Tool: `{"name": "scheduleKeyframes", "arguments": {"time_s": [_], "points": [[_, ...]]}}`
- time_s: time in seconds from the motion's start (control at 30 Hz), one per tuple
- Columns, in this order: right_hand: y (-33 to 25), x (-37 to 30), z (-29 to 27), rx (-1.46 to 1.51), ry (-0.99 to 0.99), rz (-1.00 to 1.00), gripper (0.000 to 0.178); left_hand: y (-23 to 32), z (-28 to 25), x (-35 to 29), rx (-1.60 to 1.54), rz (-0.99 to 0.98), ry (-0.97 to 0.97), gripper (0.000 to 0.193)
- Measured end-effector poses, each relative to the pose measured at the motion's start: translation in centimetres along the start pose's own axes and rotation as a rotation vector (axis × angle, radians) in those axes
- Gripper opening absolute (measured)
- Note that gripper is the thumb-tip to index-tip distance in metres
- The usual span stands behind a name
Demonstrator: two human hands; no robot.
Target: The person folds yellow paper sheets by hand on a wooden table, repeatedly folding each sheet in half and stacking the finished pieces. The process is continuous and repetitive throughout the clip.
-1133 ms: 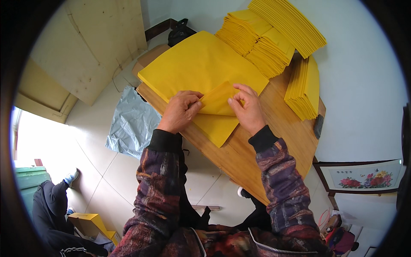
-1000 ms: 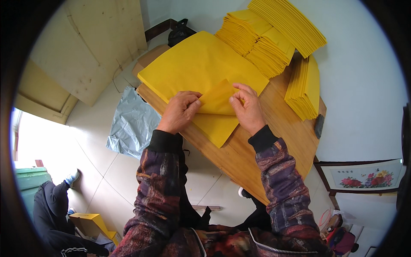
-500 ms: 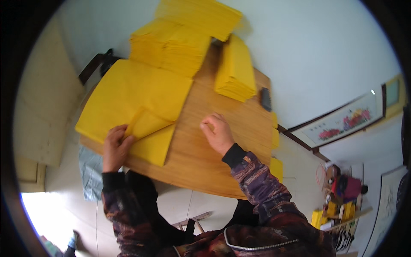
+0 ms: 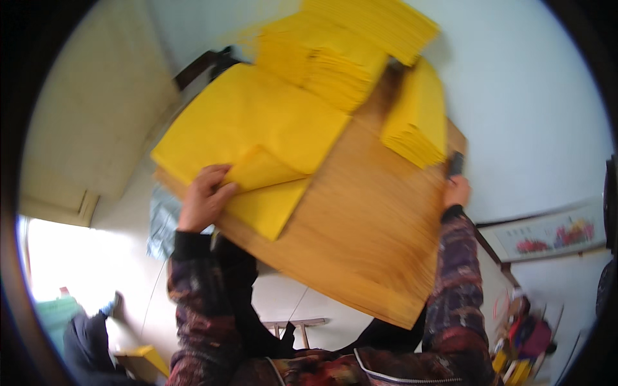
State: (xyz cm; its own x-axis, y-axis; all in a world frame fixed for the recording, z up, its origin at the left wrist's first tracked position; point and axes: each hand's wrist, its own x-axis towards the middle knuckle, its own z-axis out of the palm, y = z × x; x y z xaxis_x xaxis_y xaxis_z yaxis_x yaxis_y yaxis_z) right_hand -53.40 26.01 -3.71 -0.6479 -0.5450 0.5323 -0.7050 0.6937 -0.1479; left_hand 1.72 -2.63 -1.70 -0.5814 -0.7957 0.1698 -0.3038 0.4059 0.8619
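My left hand is closed on the turned-up near corner of a yellow sheet, which lies spread over the left part of the wooden table. The folded-back flap leans over another yellow layer beneath. At the table's right edge, my right hand is closed around the near end of a small dark oblong object. Its exact kind is too blurred to make out, and the fingers partly cover it.
Stacks of folded yellow sheets stand at the far side of the wooden table. Another yellow stack lies near the right hand. A wall borders the table's far right. A stool is below, and a seated person's leg shows lower left.
My right hand has moved from above the table's middle to the dark object at the right edge and closed on it. The left hand keeps its hold; the whole view has shifted.
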Motion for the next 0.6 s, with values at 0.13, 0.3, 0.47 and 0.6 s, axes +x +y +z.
{"name": "scheduleKeyframes", "arguments": {"time_s": [0.13,0.3,0.47,0.6], "points": [[-0.1,1.0,-0.8,-0.168,-0.172,0.114,0.008,0.8,0.0,0.1,-0.091,-0.069,-0.021,0.017],[-5.1,-3.3,-3.6,0.251,-0.009,-0.065,0.007,1.5,0.0,0.1,-0.110,-0.026,-0.007,0.016],[-19.9,-9.2,-6.3,0.679,-0.348,-0.209,0.007,1.0,0.1,0.0,-0.101,0.001,0.004,0.016],[-31.8,-9.3,-8.3,0.813,-0.352,-0.528,0.011,0.3,0.4,0.0,-0.088,0.048,0.032,0.015]]}}
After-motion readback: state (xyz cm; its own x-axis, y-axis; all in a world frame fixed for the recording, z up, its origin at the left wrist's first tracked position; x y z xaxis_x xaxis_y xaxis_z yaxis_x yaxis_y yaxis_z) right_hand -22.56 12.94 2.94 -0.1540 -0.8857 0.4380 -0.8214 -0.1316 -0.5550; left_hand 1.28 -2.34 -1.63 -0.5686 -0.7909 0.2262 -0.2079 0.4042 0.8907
